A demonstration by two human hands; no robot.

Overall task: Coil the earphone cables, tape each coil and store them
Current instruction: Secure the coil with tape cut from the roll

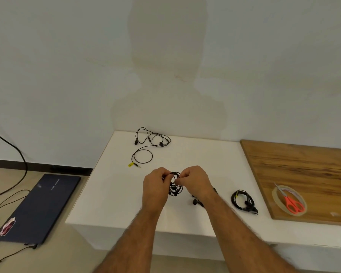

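Above the white table, both hands pinch a black, loosely looped earphone coil.

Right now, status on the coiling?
Left hand, right hand both gripping coil. No tape on it yet. One earphone loose; nothing in the way.

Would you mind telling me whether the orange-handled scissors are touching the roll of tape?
Touching. The head view shows the orange-handled scissors lying across the top of the roll of tape on the wooden board.
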